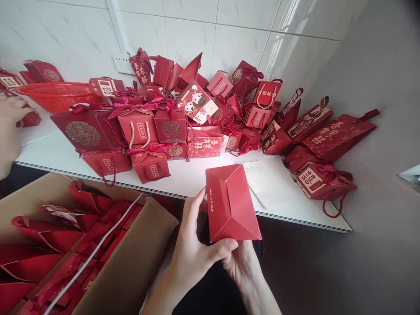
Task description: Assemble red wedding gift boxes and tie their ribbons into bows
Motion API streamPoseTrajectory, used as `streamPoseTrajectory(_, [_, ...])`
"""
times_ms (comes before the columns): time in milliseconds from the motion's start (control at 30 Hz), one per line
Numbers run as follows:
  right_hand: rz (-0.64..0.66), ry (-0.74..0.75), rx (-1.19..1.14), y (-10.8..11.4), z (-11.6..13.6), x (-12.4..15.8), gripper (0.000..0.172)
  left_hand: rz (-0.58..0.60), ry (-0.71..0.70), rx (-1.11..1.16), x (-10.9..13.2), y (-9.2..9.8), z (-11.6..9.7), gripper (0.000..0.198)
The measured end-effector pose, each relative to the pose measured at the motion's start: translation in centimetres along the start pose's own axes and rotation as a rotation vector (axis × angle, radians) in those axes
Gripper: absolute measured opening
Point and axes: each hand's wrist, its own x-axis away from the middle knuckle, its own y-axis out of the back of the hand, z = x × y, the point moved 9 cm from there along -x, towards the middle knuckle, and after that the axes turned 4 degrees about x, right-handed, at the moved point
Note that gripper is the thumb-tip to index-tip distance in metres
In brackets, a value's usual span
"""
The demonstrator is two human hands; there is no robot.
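A red folded-paper gift box [233, 203] is held up before me, its base with meeting triangular flaps turned toward me. Small pale print runs along its left side. My left hand [200, 245] grips it, fingers along the left side and thumb across the near lower edge. Below and behind the box is my right hand [241, 264], its palm against it and its fingers mostly hidden. Just beyond the box, an open notebook [265, 183] lies on the white table [183, 175].
Red gift boxes [138, 127] with ribbons and rope handles are piled along the tiled wall. A red plastic basket [61, 94] stands at left, near another person's hand [9, 118]. A cardboard carton [131, 253] of red boxes sits lower left, crossed by a white cord [98, 247].
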Motion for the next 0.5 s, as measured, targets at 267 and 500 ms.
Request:
streamPoseTrajectory(267, [-0.132,-0.037,0.023,1.0,0.5,-1.3,0.035,0.535,0.212,-0.303,1.9,0.1,2.4,0.060])
streamPoseTrajectory(500, [-0.018,0.296,0.556,1.9,6.5,-2.5,0.058,0.655,0.877,-0.616,14.4,13.0,7.5,0.004])
